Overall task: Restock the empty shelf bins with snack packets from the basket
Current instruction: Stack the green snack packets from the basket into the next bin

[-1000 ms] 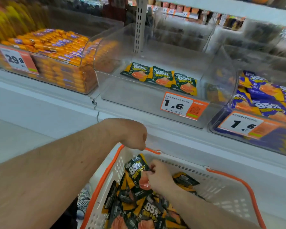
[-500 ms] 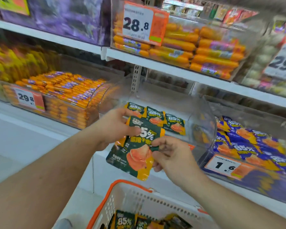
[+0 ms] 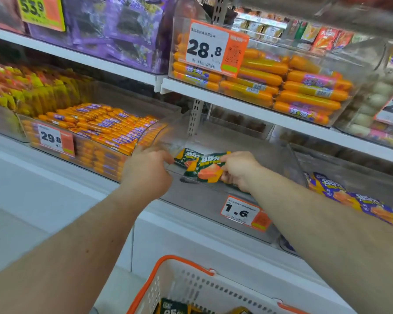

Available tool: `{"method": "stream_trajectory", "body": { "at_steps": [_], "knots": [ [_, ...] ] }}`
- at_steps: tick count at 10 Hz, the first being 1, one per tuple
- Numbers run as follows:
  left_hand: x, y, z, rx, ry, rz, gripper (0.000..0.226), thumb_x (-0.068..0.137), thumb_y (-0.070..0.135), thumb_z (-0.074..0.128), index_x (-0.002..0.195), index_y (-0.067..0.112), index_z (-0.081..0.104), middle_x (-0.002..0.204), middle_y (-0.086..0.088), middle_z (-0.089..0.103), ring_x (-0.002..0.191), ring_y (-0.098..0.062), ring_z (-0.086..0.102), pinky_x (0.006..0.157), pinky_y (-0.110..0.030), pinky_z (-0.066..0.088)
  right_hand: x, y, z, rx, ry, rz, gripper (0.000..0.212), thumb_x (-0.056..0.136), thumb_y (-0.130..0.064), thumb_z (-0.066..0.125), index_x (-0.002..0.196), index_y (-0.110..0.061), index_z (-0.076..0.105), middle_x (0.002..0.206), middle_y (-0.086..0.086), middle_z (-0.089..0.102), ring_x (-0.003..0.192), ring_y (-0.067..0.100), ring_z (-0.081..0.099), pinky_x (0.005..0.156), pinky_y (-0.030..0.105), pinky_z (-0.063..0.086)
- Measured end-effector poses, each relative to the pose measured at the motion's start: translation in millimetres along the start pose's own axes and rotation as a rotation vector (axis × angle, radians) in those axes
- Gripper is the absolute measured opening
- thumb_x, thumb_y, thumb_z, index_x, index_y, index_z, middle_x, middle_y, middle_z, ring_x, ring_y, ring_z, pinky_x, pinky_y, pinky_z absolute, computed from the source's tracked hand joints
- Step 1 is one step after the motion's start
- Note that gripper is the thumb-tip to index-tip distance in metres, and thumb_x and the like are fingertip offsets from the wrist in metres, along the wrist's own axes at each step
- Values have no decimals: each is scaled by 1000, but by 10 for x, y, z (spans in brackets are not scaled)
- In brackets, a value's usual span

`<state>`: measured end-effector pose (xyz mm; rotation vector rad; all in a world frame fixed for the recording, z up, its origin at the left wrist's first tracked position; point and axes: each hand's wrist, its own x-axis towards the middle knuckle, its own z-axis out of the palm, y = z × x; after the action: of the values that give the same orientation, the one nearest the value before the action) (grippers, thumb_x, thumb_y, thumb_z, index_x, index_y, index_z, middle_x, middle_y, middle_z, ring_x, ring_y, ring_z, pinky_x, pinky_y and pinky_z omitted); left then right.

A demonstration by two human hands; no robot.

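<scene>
Basket (image 3: 204, 288): at the bottom edge, two green packets showing.
Right hand (image 3: 238, 171): pinching one packet (image 3: 205, 169) over the clear bin's (image 3: 288, 159) front edge.
Left hand (image 3: 146, 171): fingers curled at the bin's left edge; grip unclear.
Bin floor: one more packet (image 3: 186, 156) visible behind.

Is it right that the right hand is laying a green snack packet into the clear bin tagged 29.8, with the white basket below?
Not quite. The head view shows the right hand laying the green snack packet into the clear bin tagged 1.6, not 29.8; the 29.8 tag sits on the neighbouring bin of orange sausages. The white basket is below, as you say.
</scene>
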<state>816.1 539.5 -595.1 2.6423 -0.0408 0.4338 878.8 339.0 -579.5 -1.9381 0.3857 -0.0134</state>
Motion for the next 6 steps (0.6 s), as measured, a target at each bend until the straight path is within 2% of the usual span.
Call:
{"method": "stream_trajectory", "body": {
  "at_steps": [1, 2, 3, 4, 5, 6],
  "knots": [
    [-19, 21, -16, -42, -57, -74, 45, 80, 8, 56, 115, 32, 66, 130, -6, 57, 116, -27, 51, 91, -33, 43, 141, 85, 256, -106, -135, 11, 34, 90, 0, 56, 124, 4, 57, 92, 17, 65, 69, 22, 59, 61, 29, 54],
    [-10, 5, -38, -95, -90, -106, 43, 79, 8, 54, 111, 33, 67, 130, -7, 57, 101, -25, 58, 82, -32, 47, 117, 61, 449, -271, -253, -2, 38, 93, -2, 54, 130, -4, 57, 132, 15, 58, 108, 25, 62, 81, 28, 53],
    [-26, 18, -50, -120, -98, -112, 39, 80, 10, 55, 109, 33, 67, 128, -5, 58, 92, -24, 59, 78, -32, 49, 64, 3, 532, -533, -296, -36, 45, 97, -9, 49, 142, -14, 48, 148, 6, 43, 121, 25, 52, 93, 31, 50],
    [-36, 18, -43, -135, -94, -115, 36, 80, 12, 56, 106, 34, 66, 122, -6, 60, 79, -22, 57, 70, -29, 45, 213, 43, 627, -659, -403, -104, 45, 98, -11, 48, 142, -12, 43, 133, 10, 54, 89, 19, 52, 68, 18, 53],
    [-48, 33, -30, -140, -109, -122, 37, 79, 12, 56, 107, 34, 66, 113, -9, 58, 93, -25, 56, 80, -34, 49, 302, 75, 707, -755, -409, -153, 53, 94, -11, 45, 146, -14, 40, 145, 12, 46, 94, 21, 46, 82, 32, 51],
    [-50, 54, -27, -123, -100, -111, 37, 80, 14, 58, 112, 32, 65, 109, -8, 57, 109, -25, 51, 87, -36, 47, 410, 121, 767, -846, -353, -257, 53, 90, -11, 45, 143, -13, 45, 145, 14, 46, 93, 21, 45, 72, 30, 46]
  ]
}}
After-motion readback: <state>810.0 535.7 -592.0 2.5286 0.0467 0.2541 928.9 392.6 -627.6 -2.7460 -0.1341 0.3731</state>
